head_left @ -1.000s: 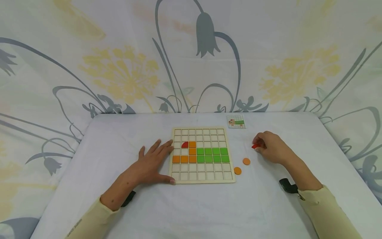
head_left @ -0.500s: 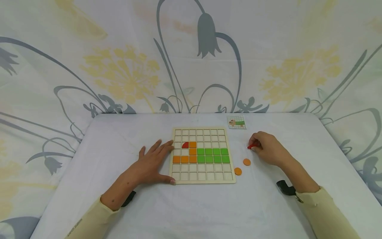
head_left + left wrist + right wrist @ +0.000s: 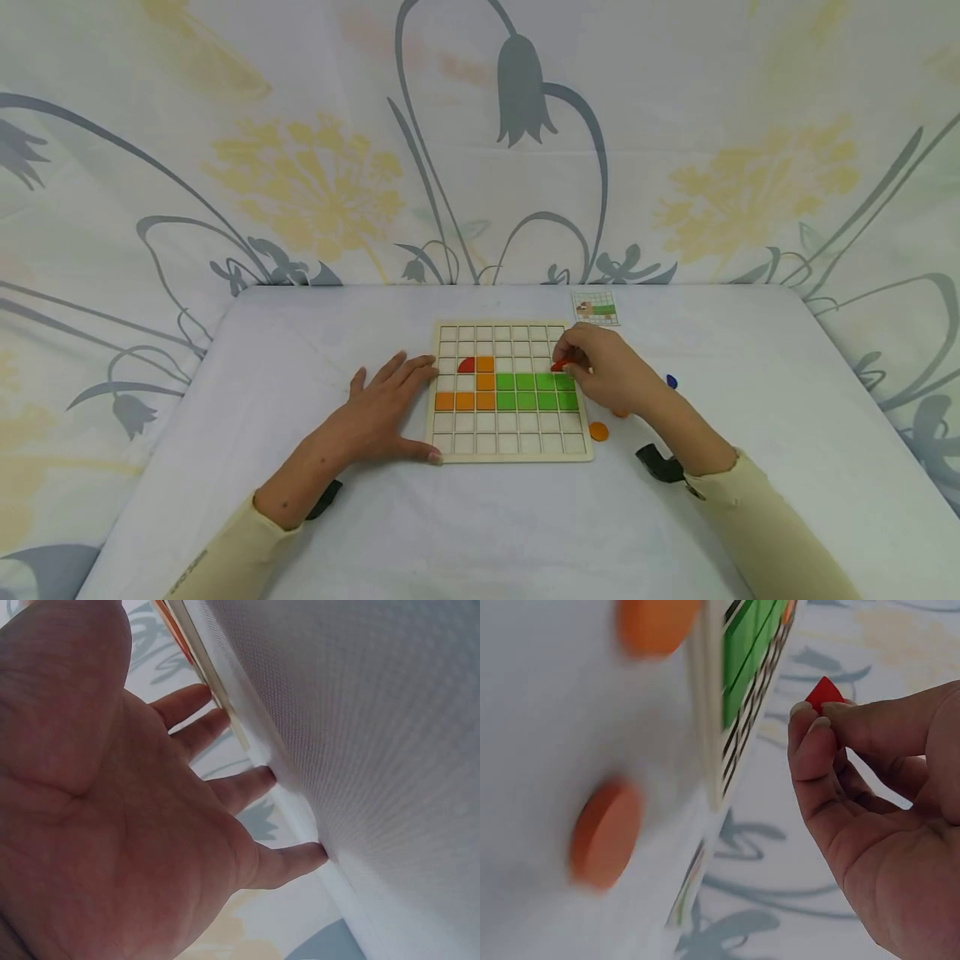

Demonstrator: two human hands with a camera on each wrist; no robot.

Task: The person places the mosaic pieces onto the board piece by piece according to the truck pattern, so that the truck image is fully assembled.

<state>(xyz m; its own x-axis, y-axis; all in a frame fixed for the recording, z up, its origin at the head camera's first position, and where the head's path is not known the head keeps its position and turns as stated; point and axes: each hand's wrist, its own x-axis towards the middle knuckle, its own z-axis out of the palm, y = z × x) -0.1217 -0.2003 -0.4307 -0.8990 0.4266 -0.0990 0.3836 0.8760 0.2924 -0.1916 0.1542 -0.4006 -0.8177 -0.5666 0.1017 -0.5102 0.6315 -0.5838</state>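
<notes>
My right hand [image 3: 611, 367] pinches a small red piece [image 3: 825, 691] with a pointed corner between thumb and fingertips, over the right side of the wooden grid board [image 3: 513, 457]. Spread along the board's left edge, my left hand [image 3: 381, 417] touches it with straight fingers, its thumb at the lower left corner. On the board, green square tiles [image 3: 527, 400] fill two short rows. Orange square tiles [image 3: 485, 382] form an angled line to their left, with a red quarter-circle tile [image 3: 467, 365] beside the top one.
Two orange discs [image 3: 598, 431] lie right of the board, one partly hidden by my right hand. A small dark blue piece [image 3: 671, 382] lies farther right. Behind the board is a small printed pattern card [image 3: 596, 308]. White cloth [image 3: 465, 533] covers the table.
My right hand has moved left with the red piece, from the cloth to over the board, uncovering the blue piece. My left hand has stayed in place.
</notes>
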